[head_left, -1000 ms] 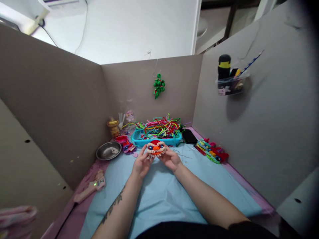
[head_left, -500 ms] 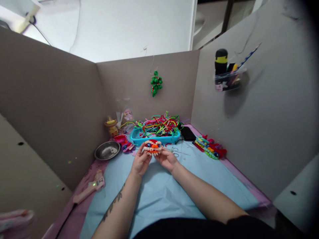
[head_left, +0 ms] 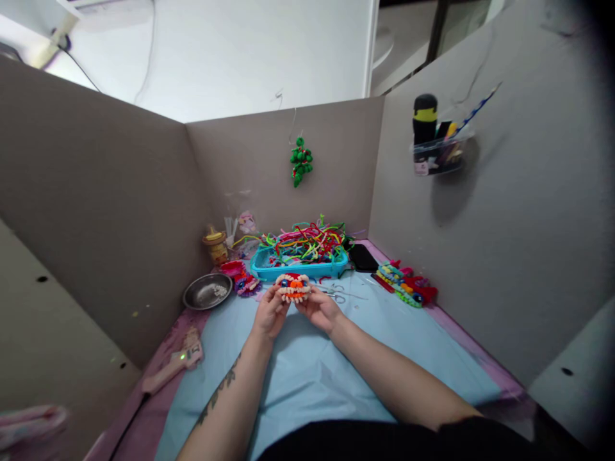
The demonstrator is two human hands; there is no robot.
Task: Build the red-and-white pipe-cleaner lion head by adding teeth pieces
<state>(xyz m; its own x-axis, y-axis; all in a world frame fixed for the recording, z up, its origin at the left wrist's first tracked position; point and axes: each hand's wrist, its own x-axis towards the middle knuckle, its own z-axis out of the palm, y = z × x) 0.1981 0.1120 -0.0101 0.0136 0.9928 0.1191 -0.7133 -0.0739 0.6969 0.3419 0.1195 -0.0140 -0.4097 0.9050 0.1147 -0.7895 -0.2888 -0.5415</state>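
Observation:
Both of my hands hold one small pipe-cleaner figure, red and orange with a white beaded rim and blue eyes. My left hand pinches its left side and my right hand grips its right side. The figure is held just above the light blue mat, in front of a blue tray piled with coloured pipe cleaners. Scissors lie on the mat just right of my right hand.
A steel bowl and a pink glue gun lie at the left. Finished colourful figures and a black phone are at the right. Grey cardboard walls enclose the desk; a green ornament hangs at the back.
The figure has been tilted forward and lowered slightly between my hands. The view has shifted a little.

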